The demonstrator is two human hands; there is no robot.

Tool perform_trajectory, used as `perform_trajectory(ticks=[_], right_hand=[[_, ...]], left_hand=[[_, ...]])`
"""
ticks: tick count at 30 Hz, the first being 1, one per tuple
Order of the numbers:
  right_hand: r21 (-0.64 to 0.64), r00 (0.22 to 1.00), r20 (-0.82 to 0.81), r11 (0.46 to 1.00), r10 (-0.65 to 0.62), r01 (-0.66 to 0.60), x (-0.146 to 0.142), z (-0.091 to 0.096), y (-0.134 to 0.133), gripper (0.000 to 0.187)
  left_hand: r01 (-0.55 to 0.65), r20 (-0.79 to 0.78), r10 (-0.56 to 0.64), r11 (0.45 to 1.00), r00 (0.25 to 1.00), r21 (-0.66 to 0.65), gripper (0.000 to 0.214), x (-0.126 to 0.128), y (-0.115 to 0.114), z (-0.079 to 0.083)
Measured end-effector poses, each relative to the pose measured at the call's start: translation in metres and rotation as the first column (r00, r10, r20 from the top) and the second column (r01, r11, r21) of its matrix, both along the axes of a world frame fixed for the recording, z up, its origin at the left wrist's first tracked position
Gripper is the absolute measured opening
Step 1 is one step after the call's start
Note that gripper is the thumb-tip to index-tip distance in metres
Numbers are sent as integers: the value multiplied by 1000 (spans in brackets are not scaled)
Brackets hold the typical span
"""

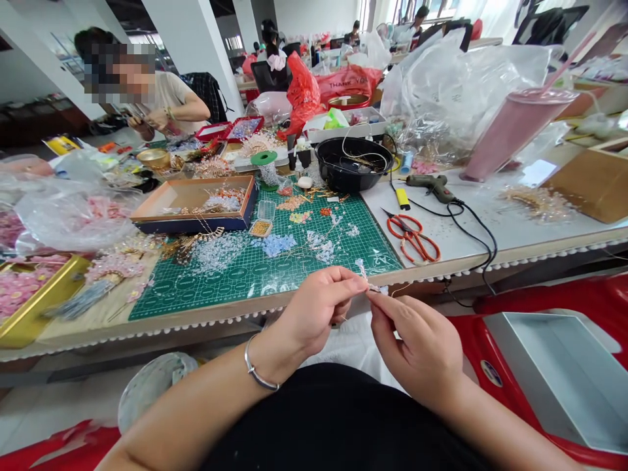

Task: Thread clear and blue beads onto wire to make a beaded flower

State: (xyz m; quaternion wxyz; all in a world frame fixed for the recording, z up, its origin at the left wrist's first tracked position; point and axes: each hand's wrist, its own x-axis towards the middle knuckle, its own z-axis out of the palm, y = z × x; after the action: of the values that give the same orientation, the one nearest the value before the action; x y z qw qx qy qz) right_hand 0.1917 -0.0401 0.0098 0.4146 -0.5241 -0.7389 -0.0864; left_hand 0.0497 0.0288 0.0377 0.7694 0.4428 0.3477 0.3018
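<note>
My left hand (324, 307) and my right hand (417, 333) meet fingertip to fingertip just off the table's front edge. Both pinch a small beaded sprig (360, 267) with pale blue and clear pieces at its top. A thin wire (401, 288) sticks out past my right fingertips. How the two hands share their hold is partly hidden by the fingers. Beyond them on the green cutting mat (275, 278) lie light blue flower pieces (277, 244), a heap of clear beads (216, 254) and a small clear box of gold beads (260, 227).
Red-handled scissors (415, 239) and a glue gun (432, 186) with its cable lie to the right. Behind are a black bowl (353, 173), a tilted pink cup (515, 134) and an open box (196, 196). A grey tray (554, 373) rests on a red stool. Another person sits across, left.
</note>
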Motion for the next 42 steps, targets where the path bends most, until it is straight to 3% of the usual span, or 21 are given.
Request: perform_trajectory(ticks=[8, 10, 13, 15, 17, 20, 22, 23, 25, 27, 29, 32, 35, 42], right_hand=[[97, 970, 234, 991, 64, -89, 21, 3, 3, 31], [82, 974, 177, 984, 142, -158, 26, 1, 6, 34], [-101, 954, -132, 954, 268, -282, 32, -1, 12, 29], [-290, 890, -342, 867, 303, -406, 35, 2, 18, 19], [-420, 835, -427, 742, 347, -523, 39, 8, 26, 14], [-519, 781, -426, 583, 457, -625, 44, 23, 38, 15], [-598, 760, -404, 482, 508, -640, 46, 35, 43, 15], [-639, 769, -374, 457, 519, -619, 45, 40, 44, 15], [-697, 821, -252, 492, 513, -522, 41, 49, 39, 16], [-696, 890, -98, 608, 446, -382, 34, 55, 28, 17], [-680, 945, -13, 690, 327, -248, 27, 55, 15, 17], [-710, 987, -45, 690, 154, -140, 21, 51, 0, 17], [-726, 986, -137, 667, 94, -165, 20, 44, -6, 18], [-574, 950, -238, 760, 201, -304, 21, 33, -7, 31]], left_hand=[[5, -2, -5, 999, 1000, 45, 18, -8, -4, 7], [38, -11, -38, 999, 999, 33, 18, -10, -3, 7], [137, -21, -137, 991, 990, 0, 16, -14, -1, 6], [232, -53, -231, 973, 971, 5, 12, -17, 0, 7], [324, -102, -320, 946, 942, 22, 7, -18, 1, 9], [456, -190, -443, 889, 876, 31, 4, -19, 3, 11], [532, -282, -503, 846, 817, 36, 4, -19, 4, 11], [558, -329, -518, 829, 790, 36, 5, -18, 5, 10], [564, -384, -514, 825, 767, 23, 5, -18, 6, 6], [520, -390, -479, 854, 786, -1, 5, -18, 8, 2], [461, -371, -434, 887, 821, -16, 8, -20, 10, -3], [392, -326, -383, 919, 864, -42, 15, -22, 12, -6], [340, -285, -343, 938, 895, -62, 15, -22, 11, -5], [277, -223, -288, 958, 931, -79, 18, -25, 6, -1]])
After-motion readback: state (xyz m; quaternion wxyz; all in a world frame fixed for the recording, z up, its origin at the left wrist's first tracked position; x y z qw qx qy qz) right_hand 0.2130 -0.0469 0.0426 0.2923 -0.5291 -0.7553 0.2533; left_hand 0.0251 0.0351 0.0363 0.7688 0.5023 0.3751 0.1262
